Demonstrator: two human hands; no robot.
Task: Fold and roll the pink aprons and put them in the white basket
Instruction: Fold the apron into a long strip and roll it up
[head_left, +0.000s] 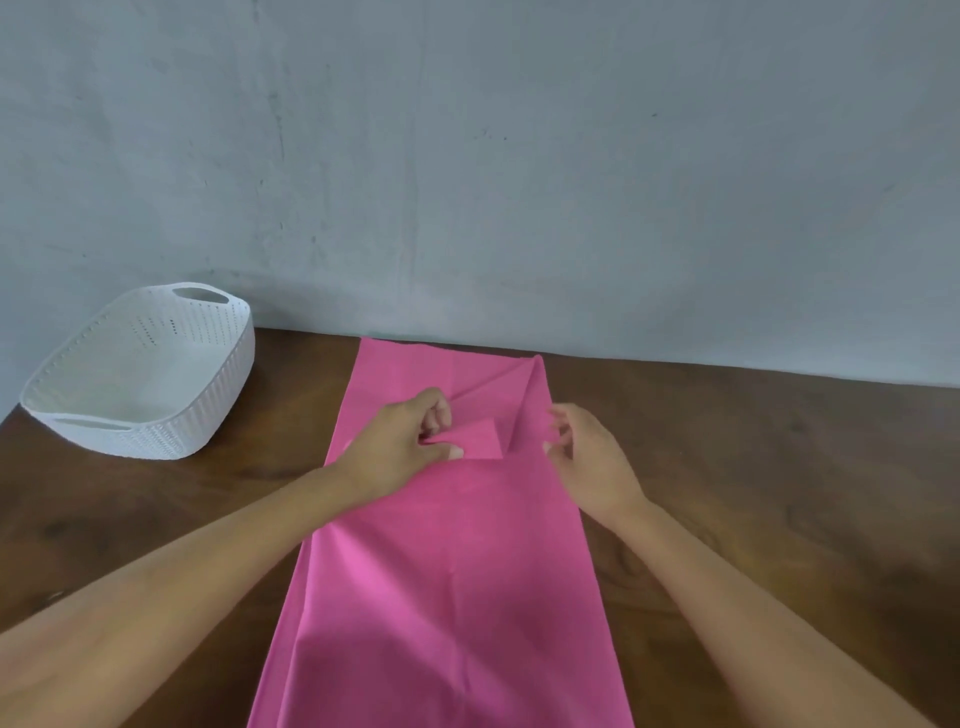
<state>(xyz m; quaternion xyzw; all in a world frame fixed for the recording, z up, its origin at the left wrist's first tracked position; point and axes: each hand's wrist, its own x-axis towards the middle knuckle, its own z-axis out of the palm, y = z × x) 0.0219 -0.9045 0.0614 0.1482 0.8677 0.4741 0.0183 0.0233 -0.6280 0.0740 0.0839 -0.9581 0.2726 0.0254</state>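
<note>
Pink cloth apron (452, 571): folded into a long narrow strip, lying flat on the dark brown wooden table (753, 467); runs from the near edge of the view to the far table edge, just beside the grey plastered wall (519, 156); faint centre crease along its length, diagonal wrinkles at the far right corner.
Small folded flap (480, 439): a pink piece of the same cloth, raised slightly off the strip beyond its middle, between the two hands.
Left hand (400, 447): over the left half of the strip, back upward, fingers curled; thumb (457, 453) and fingertips pinching the left end of the flap.
Right hand (592, 457): at the strip's right edge, level with the flap; fingers loosely bent and apart from the thumb, holding nothing; fingertips right at the cloth's edge, contact impossible to tell.
Left forearm (182, 597): bare, reaching in from the near left, crossing the strip's left edge.
Right forearm (753, 587): bare, reaching in from the near right, above the table just right of the strip.
White plastic basket (223, 395): on the far left of the table, close to the wall, well apart from the apron; upright with its opening upward, ribbed outer wall, perforated sides, oval handle slots at the far and near ends.
</note>
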